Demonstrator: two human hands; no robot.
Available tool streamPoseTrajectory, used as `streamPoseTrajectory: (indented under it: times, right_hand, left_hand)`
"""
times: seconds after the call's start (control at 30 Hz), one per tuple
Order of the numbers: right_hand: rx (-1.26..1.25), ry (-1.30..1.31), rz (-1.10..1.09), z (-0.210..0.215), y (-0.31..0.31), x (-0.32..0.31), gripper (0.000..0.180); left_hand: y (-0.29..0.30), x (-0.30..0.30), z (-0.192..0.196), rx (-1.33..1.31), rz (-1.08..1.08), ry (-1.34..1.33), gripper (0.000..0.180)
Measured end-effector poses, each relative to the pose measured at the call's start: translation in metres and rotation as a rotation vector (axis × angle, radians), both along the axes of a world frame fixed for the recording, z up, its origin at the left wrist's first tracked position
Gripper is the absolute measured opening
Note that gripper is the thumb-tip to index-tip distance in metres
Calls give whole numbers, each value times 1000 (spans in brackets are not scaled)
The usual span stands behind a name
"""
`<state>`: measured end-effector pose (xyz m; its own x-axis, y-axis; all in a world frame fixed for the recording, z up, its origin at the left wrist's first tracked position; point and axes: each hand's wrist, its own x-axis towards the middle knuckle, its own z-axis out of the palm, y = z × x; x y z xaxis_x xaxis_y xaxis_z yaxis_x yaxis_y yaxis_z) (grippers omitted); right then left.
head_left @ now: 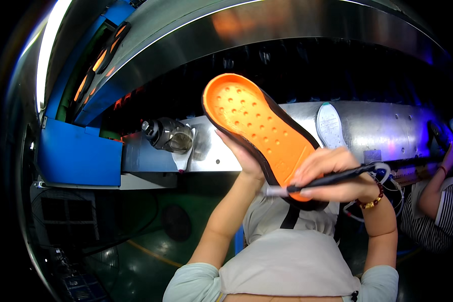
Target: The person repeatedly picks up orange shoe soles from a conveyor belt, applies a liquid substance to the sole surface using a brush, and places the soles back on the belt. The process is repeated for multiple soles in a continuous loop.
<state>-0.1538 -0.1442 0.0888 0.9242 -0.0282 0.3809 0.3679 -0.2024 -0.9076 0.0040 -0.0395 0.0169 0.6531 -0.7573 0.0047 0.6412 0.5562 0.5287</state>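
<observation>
An orange shoe sole (256, 123) with a black outer rim is held up in front of me, its dimpled inner side facing up and its heel end pointing away. My left hand (245, 160) supports it from the left and below, closed around its edge, with some fingers hidden underneath. In my right hand (334, 158) is a brush (340, 177) with a black handle, gripped like a pen over the near end of the sole. Its pale tip is blurred and lies at the sole's near left edge; I cannot tell whether they touch.
A metal bench (292, 113) crosses behind the sole. On it are a clear bottle (173, 137) with a dark top and a white sole-shaped piece (329, 123). Other orange-and-black soles (100, 60) lie far left, above a blue machine housing (80, 156). Another person's hand (452, 151) is at right.
</observation>
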Motion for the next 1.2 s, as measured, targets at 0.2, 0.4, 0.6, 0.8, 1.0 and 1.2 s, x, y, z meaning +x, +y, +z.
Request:
streamPoseTrajectory:
  times: [0.2, 0.4, 0.6, 0.8, 1.0, 1.2]
  right_hand:
    - [7, -21, -110, -8, -2, 4, 15]
    - [89, 48, -342, -18, -16, -9, 18]
    - [1, 89, 11, -14, -9, -25, 23]
    - [-298, 58, -179, -17, -8, -29, 24]
    - [542, 62, -148, -40, -21, -25, 18]
    - [889, -25, -191, -22, 19, -8, 17]
  left_hand:
    - [-4, 10, 19, -111, 11, -119, 90]
    - [2, 22, 25, -25, 146, -109, 91]
    - [7, 37, 31, 36, 163, -173, 90]
    - [5, 41, 44, 40, 153, -240, 91]
    - [-3, 37, 70, -49, 146, -221, 81]
    - [12, -30, 47, -161, -30, -165, 77]
